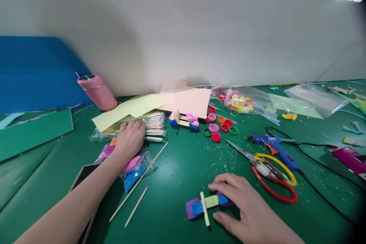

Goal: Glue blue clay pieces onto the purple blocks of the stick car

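Note:
My left hand (132, 137) lies on a clear packet of thin wooden sticks (156, 124), fingers spread on the plastic and the tips partly hidden. My right hand (240, 202) is at the right end of a small craft model (211, 201), with purple and blue pieces, a pale yellow strip and a short cross stick. Its thumb and fingers stand apart on either side of the model, partly covering that end. Between my hands lie a long wooden stick (140, 179) and a shorter stick (136, 206). A similar model (184, 119) with pink and blue pieces sits farther back.
Scissors (271, 173) and a blue glue gun (274, 148) with its cord lie at right. Bottle caps (215, 137) are grouped mid-table. A bag of colourful pieces (236, 101) lies behind. A pink tumbler (98, 93) leans at left near coloured paper (188, 101).

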Demonstrator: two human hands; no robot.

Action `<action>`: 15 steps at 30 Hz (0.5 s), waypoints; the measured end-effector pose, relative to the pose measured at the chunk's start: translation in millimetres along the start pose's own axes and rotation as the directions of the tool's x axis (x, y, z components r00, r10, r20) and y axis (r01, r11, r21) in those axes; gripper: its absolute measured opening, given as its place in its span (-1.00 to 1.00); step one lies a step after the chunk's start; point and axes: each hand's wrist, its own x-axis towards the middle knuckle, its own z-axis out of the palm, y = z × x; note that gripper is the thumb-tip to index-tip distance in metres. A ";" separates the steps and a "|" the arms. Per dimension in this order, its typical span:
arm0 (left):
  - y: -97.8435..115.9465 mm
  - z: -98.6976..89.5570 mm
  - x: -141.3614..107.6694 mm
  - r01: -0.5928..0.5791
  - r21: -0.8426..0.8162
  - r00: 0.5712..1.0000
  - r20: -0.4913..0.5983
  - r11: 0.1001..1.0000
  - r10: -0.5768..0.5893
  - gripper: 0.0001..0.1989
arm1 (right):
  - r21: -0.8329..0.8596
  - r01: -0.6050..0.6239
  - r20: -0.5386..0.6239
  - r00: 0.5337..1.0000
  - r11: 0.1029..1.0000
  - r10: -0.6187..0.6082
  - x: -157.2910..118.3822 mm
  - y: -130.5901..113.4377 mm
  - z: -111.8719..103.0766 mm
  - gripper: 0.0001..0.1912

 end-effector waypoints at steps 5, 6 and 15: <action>3.3 -2.4 10.3 0.032 -0.031 0.999 0.017 0.999 -0.032 -0.50 | 0.010 -0.013 0.003 1.000 1.000 0.013 -1.2 -0.1 0.2 -0.59; 2.1 -3.2 13.9 0.046 -0.039 0.999 0.030 0.998 -0.045 -0.49 | 0.011 -0.015 0.004 1.000 1.000 0.015 -1.3 0.0 0.2 -0.59; -28.3 3.3 64.6 0.063 -0.189 0.965 0.261 0.980 -0.012 -0.59 | 0.025 -0.049 -0.004 0.999 0.998 0.050 4.0 -2.6 -2.7 -0.59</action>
